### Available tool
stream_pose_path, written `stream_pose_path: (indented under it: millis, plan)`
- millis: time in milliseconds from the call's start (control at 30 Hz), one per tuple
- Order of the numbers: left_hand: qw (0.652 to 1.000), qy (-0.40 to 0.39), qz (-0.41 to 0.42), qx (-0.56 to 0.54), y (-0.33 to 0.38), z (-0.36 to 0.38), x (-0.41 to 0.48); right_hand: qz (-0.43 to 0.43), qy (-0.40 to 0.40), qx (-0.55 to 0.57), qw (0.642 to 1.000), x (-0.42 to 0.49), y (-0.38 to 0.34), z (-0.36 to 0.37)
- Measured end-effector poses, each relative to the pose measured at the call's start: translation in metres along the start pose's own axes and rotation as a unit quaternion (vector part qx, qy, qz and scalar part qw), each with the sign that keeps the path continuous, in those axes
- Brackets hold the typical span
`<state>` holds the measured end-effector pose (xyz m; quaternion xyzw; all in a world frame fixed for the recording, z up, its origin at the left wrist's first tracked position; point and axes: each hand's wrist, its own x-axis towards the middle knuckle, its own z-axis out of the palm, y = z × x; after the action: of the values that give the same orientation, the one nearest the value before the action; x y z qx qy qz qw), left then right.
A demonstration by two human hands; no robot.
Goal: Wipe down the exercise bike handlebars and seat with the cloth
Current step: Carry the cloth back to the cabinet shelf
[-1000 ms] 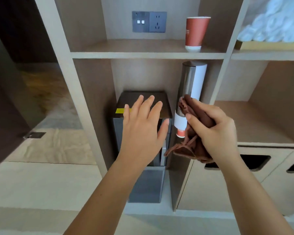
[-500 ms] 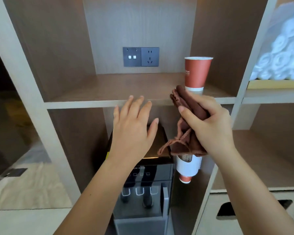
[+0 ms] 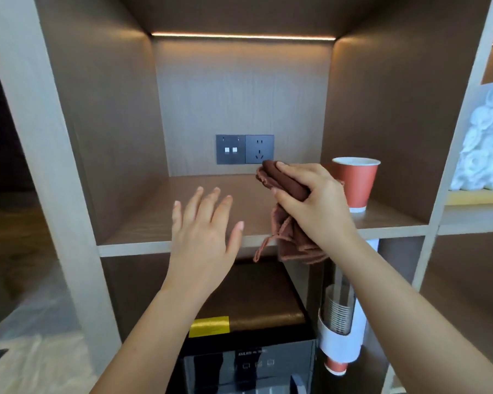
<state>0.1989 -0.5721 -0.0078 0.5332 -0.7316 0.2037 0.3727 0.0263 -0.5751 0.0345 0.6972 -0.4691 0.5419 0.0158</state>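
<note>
Head view. The cloth [image 3: 291, 243], dark brown, is held bunched in the right grip [image 3: 316, 200]. Fingers and thumb are curled round it, one fold is pushed out past the fingertips, and loose corners hang below the palm. This grip is raised over the front part of a wooden shelf [image 3: 143, 223].

Just right of it, a red paper cup [image 3: 355, 182] is seen upright on the shelf. Beyond its fingertips a grey socket [image 3: 259, 149] is set in the back panel.

The left grip [image 3: 205, 228] is noted left of the cloth and apart from it, fingers straight and spread, nothing held.

Below both grips a black water dispenser [image 3: 248, 308] is recorded. Below the right wrist is a tube of stacked cups [image 3: 337, 331].
</note>
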Motion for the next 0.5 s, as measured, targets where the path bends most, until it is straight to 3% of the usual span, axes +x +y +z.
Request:
stream_pose_path:
  millis: [300, 400, 500]
  plan:
    - [0.999, -0.003, -0.018, 0.030, -0.027, 0.009, 0.010, 0.031, -0.149, -0.166, 0.974, 0.047, -0.008, 0.058]
    - [0.999, 0.000, -0.012, 0.032, -0.029, 0.011, 0.011, 0.112, -0.301, -0.251, 0.913, 0.058, -0.002, 0.066]
    - [0.999, -0.004, -0.004, 0.034, -0.030, 0.012, 0.010, 0.122, -0.434, -0.293, 0.843, 0.064, 0.001, 0.060]
